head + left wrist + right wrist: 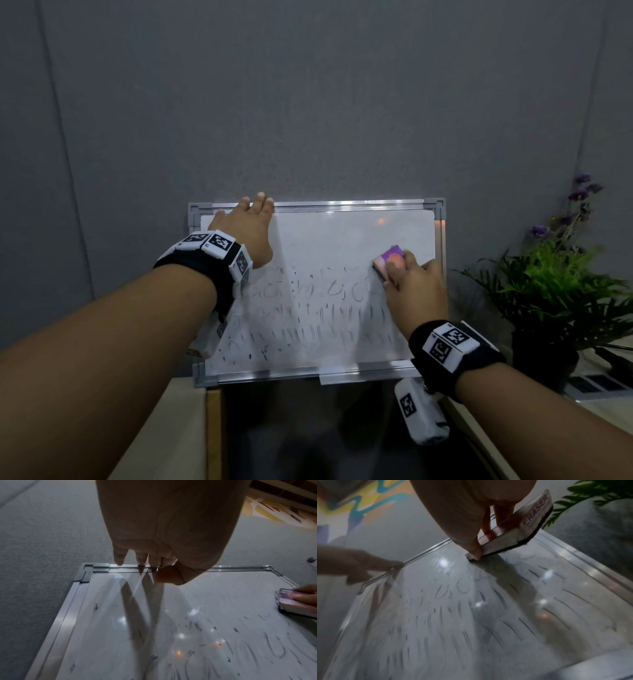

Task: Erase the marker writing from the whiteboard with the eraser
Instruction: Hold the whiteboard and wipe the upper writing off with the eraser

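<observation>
For firm scrubbing, the aluminium-framed whiteboard (342, 233) is steadied by the left hand (248, 226) with flat fingers (262, 200); the purple block eraser (388, 257) is gripped by the right hand (414, 291).

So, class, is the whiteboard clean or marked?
Marked: smeared marker strokes cover the whiteboard below the eraser; the top band looks clean.

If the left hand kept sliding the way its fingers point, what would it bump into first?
The left hand rests on the whiteboard's top frame. Going straight on, it would probably meet the grey wall behind first; depth is unclear.
</observation>
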`<state>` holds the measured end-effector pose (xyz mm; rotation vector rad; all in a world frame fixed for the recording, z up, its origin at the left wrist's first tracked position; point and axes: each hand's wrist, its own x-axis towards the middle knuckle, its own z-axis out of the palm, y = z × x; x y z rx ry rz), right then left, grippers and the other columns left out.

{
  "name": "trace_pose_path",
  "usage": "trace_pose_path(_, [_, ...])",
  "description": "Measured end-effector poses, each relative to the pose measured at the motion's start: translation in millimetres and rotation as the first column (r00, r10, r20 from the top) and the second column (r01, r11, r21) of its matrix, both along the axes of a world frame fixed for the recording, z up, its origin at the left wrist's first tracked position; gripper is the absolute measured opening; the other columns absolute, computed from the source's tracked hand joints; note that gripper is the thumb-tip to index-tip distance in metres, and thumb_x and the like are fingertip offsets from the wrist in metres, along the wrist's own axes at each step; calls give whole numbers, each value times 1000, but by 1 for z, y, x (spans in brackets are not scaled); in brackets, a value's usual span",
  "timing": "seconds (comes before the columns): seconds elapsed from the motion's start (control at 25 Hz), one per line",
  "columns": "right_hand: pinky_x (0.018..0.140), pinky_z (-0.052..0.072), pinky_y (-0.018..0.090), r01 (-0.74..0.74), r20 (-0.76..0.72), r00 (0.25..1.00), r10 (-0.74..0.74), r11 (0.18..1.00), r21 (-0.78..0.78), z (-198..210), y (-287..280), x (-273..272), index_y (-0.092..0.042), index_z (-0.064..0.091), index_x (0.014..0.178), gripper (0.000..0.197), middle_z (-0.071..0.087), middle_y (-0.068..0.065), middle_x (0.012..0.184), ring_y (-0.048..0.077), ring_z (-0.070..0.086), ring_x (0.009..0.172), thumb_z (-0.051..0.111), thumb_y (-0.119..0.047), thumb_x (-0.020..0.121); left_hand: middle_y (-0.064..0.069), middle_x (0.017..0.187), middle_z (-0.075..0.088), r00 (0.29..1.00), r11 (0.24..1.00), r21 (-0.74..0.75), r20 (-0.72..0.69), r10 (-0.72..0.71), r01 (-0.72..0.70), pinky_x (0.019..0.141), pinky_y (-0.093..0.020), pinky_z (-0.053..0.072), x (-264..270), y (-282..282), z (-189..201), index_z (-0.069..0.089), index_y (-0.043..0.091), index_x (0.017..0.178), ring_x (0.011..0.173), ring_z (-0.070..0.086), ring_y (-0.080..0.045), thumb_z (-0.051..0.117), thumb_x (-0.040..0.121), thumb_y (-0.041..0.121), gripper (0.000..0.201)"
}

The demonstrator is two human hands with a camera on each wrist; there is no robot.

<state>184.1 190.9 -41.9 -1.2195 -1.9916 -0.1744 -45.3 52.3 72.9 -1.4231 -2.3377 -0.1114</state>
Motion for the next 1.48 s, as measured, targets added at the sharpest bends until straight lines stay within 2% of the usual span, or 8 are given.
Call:
trace_pose_path(0.16, [86, 45, 37, -41, 127, 991, 29, 995, 91, -13, -7, 11, -21, 60, 123, 35, 49, 4, 140, 27, 41, 103, 58, -23, 88, 2, 160, -11, 1000, 1000, -1, 4, 3, -3, 116, -51, 13, -1, 0, 0, -8, 18, 152, 147, -2, -21, 46, 84, 14, 87])
trace_pose_path(0.36, [87, 48, 39, 16, 7, 1000, -16, 999, 50, -1, -7, 2, -18, 59, 119, 30, 49, 3, 137, 28, 39, 104, 54, -18, 90, 2, 160, -11, 1000, 1000, 11, 7, -3, 3, 117, -51, 13, -2, 1, -2, -8, 18, 152, 147, -2, -21, 45, 83, 13, 87])
trace_pose_path(0.52, [86, 46, 38, -71, 65, 996, 67, 995, 65, -2, -19, -6, -16, 53, 127, 37, 50, 7, 135, 27, 41, 106, 55, -19, 91, 3, 160, -11, 1000, 1000, 12, 4, 0, 0, 116, -49, 13, -2, 1, -1, -7, 18, 152, 147, -2, -20, 44, 83, 12, 86])
trace_pose_path(0.64, [81, 48, 39, -100, 122, 989, 86, 988, 114, -15, -17, 2, -16, 59, 119, 33, 51, 6, 138, 28, 43, 101, 61, -20, 87, 3, 160, -11, 1000, 1000, 14, 13, 0, 0, 116, -50, 13, -2, 0, -2, -7, 19, 152, 147, -2, -20, 45, 83, 12, 87])
trace_pose_path(0.84, [89, 48, 46, -47, 27, 999, 46, 998, 49, -2, -12, -6, -19, 56, 126, 35, 46, 3, 141, 27, 37, 109, 54, -19, 91, 2, 160, -11, 1000, 1000, 18, 1, -9, 9, 116, -50, 15, -1, 1, -2, -7, 18, 152, 147, -2, -21, 45, 84, 13, 86])
trace_pose_path(1.04, [83, 49, 40, -146, 141, 982, 126, 980, 138, -10, -20, -12, -16, 62, 118, 30, 51, 7, 138, 28, 46, 101, 61, -20, 88, 2, 160, -11, 1000, 1000, 9, 12, -6, 6, 117, -51, 13, -2, 0, -1, -8, 19, 152, 147, -3, -21, 46, 84, 13, 87])
trace_pose_path(1.32, [86, 47, 41, -105, 44, 994, 99, 983, 152, 0, -17, -17, -14, 57, 124, 35, 51, 7, 136, 28, 42, 106, 59, -17, 88, 2, 160, -11, 1000, 1000, 11, 1, -5, 5, 116, -51, 13, -2, 2, -2, -7, 18, 152, 147, -2, -21, 47, 84, 12, 87])
trace_pose_path(1.48, [75, 49, 35, -168, 147, 980, 136, 959, 228, -12, -21, -27, -17, 65, 107, 25, 58, 7, 128, 25, 49, 93, 69, -28, 85, 2, 161, -10, 1000, 1000, 13, 1, -4, 4, 116, -51, 13, -3, 1, -2, -7, 18, 152, 147, -2, -21, 48, 83, 13, 88])
